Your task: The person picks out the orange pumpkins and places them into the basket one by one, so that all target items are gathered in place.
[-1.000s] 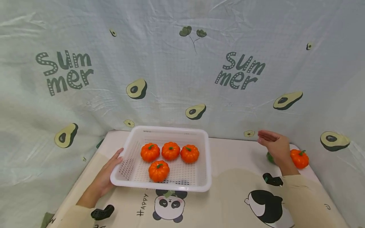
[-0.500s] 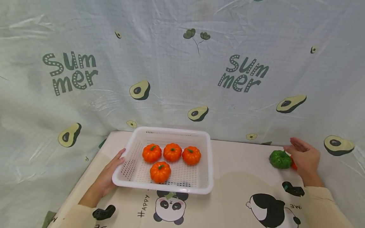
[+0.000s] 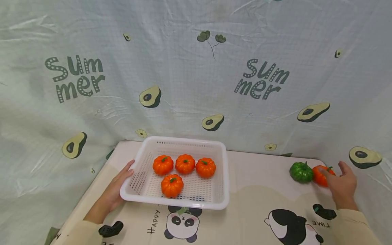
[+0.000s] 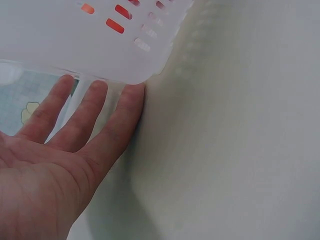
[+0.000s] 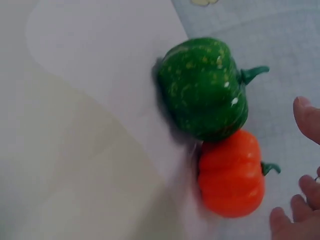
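On the right, my right hand (image 3: 344,185) hovers at the small orange pumpkin (image 3: 320,178), thumb and fingers spread apart around its right side. In the right wrist view its fingertips (image 5: 307,200) stand clear of the orange pumpkin (image 5: 232,175). A speckled green pumpkin (image 3: 301,172) touches the orange one on its left. My left hand (image 3: 114,189) rests against the left side of a white perforated plastic basket (image 3: 174,202). In the left wrist view its extended fingers (image 4: 82,122) touch the basket (image 4: 75,45).
Inside the basket are several orange pumpkins (image 3: 172,185) with green stems. The table (image 3: 248,217) has a printed cloth with a panda and other figures. A hanging curtain (image 3: 190,68) with avocado prints closes off the back and sides.
My right hand has moved rightward past the green pumpkin and lowered at the orange pumpkin's right side, its fingers spreading. The left hand keeps its place on the basket. The view has shifted slightly.
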### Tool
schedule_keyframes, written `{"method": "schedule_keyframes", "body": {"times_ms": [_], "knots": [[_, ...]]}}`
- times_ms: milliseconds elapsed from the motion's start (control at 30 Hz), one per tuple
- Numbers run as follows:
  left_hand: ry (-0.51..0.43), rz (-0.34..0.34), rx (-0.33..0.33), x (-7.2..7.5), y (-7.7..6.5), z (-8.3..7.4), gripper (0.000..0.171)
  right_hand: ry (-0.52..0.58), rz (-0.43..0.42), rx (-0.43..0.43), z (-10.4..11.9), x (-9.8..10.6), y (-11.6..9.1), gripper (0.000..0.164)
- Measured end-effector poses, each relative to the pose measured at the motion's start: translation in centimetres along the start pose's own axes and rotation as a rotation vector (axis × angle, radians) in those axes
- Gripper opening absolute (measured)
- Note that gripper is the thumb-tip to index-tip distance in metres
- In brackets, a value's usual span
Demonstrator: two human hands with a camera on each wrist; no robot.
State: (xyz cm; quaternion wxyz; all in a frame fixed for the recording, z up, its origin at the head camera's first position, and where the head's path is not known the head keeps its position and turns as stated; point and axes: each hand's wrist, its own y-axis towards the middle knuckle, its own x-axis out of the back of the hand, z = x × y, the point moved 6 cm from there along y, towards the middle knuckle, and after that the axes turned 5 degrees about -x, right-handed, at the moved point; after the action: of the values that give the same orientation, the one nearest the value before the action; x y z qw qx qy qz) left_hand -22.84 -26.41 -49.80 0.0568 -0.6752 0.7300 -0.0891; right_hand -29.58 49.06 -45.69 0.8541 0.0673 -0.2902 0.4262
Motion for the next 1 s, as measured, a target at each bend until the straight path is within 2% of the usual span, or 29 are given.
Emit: {"method": "schedule_keyframes", "body": {"times_ms": [200,300,500,667,1000], "knots": [[-0.004,-0.012,0.000,0.3,-0.4,-0.2,0.068,-0.121,0.099,-0.032,-1.9,-0.9,0.9,0.089],[0.004,-0.011,-0.002,0.2,-0.5,-0.4,0.068,-0.134,0.140,-0.043,-2.5,-1.3,1.3,0.093],[-0.002,-0.013,0.001,-0.1,-0.2,0.0,0.068,-0.162,0.167,-0.045,-2.7,-1.4,1.8,0.095],[0.010,-0.021,0.003,-0.2,-0.4,0.1,0.068,-0.196,0.144,-0.043,-2.9,-1.2,1.4,0.091],[0.007,-0.018,-0.003,-0.2,-0.4,-0.1,0.067,-0.205,-0.004,-0.068,-3.7,-0.7,1.3,0.076]]}}
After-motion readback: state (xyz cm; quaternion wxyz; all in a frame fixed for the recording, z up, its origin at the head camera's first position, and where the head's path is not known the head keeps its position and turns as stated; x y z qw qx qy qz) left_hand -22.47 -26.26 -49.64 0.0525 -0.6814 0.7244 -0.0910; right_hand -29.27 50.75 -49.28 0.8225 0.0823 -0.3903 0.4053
